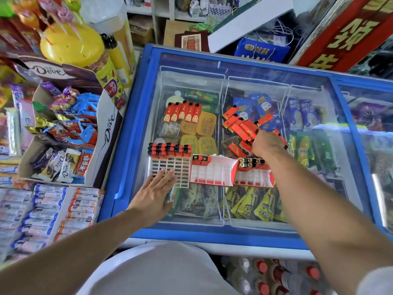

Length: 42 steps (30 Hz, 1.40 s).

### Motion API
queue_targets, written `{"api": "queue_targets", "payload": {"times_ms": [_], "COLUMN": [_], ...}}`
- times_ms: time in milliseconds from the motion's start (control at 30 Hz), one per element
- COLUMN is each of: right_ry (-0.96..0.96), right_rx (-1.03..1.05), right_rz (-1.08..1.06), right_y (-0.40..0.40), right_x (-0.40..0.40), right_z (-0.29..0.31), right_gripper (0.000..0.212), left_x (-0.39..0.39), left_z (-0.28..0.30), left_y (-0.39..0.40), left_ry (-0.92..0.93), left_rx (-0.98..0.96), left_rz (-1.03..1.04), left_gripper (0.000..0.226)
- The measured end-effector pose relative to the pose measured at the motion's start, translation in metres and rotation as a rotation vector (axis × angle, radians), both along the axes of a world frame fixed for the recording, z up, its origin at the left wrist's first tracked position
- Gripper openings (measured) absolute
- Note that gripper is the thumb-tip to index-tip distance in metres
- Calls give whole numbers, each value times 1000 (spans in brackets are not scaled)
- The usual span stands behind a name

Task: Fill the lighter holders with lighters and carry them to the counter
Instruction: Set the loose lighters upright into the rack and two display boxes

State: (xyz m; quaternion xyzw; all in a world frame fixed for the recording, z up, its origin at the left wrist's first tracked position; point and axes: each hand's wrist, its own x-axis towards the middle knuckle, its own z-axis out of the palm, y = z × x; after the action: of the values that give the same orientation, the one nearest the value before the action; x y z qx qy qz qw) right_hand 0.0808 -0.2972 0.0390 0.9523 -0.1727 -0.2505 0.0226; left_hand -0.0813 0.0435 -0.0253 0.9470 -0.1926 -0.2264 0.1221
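Three lighter holders stand in a row on the freezer's glass lid. The left white grid holder [179, 170] has a back row of red lighters [170, 150]. The middle holder [212, 173] has two lighters at its back left. The right holder [254, 175] holds a back row of lighters. My left hand [155, 192] lies flat, fingers spread, on the left holder's front edge. My right hand [266, 145] is closed at the loose pile of red lighters [244, 126], just behind the right holder; what it grips is hidden. Another neat row of red lighters [182, 111] lies further back.
The blue-framed freezer [131, 128] holds ice creams under glass. A Dove candy box [70, 128] and a yellow lollipop jar [74, 45] stand to the left, packets [49, 209] lie below them. Bottles with red caps [276, 275] stand below at the near right.
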Motion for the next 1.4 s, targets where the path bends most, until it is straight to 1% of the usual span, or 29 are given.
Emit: {"api": "queue_targets", "payload": {"times_ms": [67,133,233,267,333,400,467,600,733,867,1000,1100,1233,1333,1400], "right_ry": [-2,-33,-101,-130,-209,-308,-367,-388,-424,-452,-492,-514,-404,-317,-323], "right_rx": [-35,-56,-10,38,225,467,629,727,768,793,780,685,516,414,388], "right_rz": [22,53,87,104,120,128,156,194,160,129,108,74,35,22,6], "right_y": [-1,-1,2,5,12,24,34,46,55,60,55,28,-13,-29,-33], "right_x": [0,-2,-7,-10,-20,-35,-50,-73,-90,-97,-102,-107,-114,-119,-121], "right_z": [-2,1,13,20,37,54,62,56,52,57,65,75,83,79,69], "right_gripper": [32,24,25,23,17,22,26,27,29,27,21,19,17,15,16], "left_x": [0,1,2,1,0,0,0,1,3,5,5,3,-2,-5,-5], "left_z": [-3,-3,-1,-2,-4,-3,-2,0,4,6,7,11,15,20,21], "left_y": [0,0,1,0,-1,-2,-1,-1,-2,-1,0,-3,-15,-23,-26], "left_ry": [8,13,13,15,26,37,46,57,91,109,100,49,-75,-167,-176], "left_rx": [14,-23,-49,-40,-21,-15,-9,2,45,65,33,-42,-131,-189,-179], "left_rz": [-13,9,28,27,27,33,35,23,-5,-31,-32,-34,-91,-111,-161], "left_gripper": [84,84,83,84,86,87,88,89,91,92,89,87,80,66,62]}}
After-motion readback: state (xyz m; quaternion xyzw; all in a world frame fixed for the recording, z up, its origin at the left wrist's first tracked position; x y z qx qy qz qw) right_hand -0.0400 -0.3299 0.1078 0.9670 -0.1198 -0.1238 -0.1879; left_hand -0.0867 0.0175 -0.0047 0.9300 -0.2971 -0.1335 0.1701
